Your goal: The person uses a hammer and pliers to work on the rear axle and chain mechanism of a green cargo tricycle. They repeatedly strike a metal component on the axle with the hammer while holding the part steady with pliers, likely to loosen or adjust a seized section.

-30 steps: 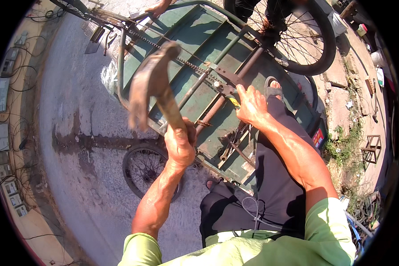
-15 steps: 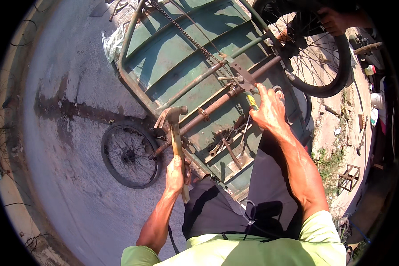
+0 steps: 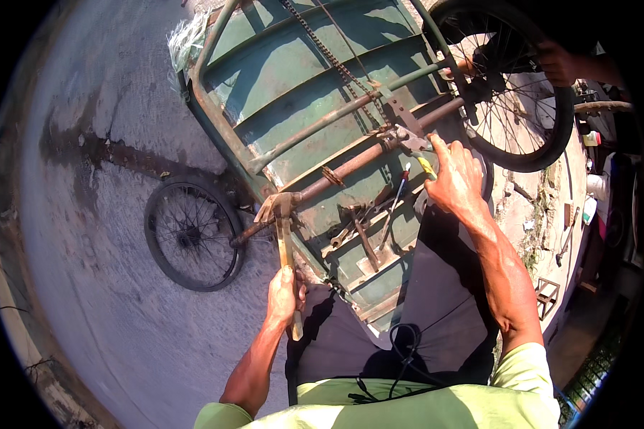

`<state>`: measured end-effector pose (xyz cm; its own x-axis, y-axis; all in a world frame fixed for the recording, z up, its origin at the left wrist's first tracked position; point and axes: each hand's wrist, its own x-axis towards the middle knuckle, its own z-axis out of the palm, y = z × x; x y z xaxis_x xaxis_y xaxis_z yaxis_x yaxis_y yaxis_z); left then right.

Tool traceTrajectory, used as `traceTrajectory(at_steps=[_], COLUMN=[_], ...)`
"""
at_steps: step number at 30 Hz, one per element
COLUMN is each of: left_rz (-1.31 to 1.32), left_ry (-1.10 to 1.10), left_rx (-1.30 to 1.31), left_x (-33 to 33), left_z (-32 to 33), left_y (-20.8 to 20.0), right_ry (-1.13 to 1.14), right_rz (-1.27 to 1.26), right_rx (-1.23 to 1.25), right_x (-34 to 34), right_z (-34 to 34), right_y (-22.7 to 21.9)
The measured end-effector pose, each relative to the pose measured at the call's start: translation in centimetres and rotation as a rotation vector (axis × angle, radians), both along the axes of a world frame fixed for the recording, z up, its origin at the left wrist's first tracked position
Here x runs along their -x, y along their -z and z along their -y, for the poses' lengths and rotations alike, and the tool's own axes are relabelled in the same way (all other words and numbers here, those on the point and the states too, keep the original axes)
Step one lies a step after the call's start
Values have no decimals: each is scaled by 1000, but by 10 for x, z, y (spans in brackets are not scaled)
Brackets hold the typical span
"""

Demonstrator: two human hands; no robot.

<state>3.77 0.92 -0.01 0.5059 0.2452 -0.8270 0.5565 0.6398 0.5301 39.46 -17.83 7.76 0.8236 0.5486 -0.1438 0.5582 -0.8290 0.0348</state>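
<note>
Our left grip (image 3: 282, 294) is wrapped round the hammer (image 3: 285, 247), head just beyond it over the axle (image 3: 349, 168) — contact, we can't tell. Our right grip (image 3: 454, 179) is closed on a yellow-handled tool (image 3: 426, 166), nose at the axle just ahead-left. Beyond each grip, a wheel (image 3: 189, 234) and its twin wheel (image 3: 494, 86) look already mounted; farther off, the chain (image 3: 333, 61) runs toward the axle — hammering seems unfinished, how much remains unclear.
</note>
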Motion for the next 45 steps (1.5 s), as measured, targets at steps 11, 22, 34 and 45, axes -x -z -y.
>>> traceTrajectory(at_steps=[11, 22, 34, 45], left_rz=[95, 200, 249, 37], left_ry=[-77, 223, 507, 263], left_rx=[-4, 90, -89, 70], left_x=[-23, -160, -163, -77], left_z=[-9, 4, 46, 19], left_y=[-5, 28, 55, 27], right_ry=[-117, 25, 128, -102], right_rz=[-36, -203, -305, -105], right_rx=[255, 144, -103, 89], right_x=[-25, -18, -7, -31], right_z=[-26, -22, 4, -6], right_y=[-37, -33, 12, -36])
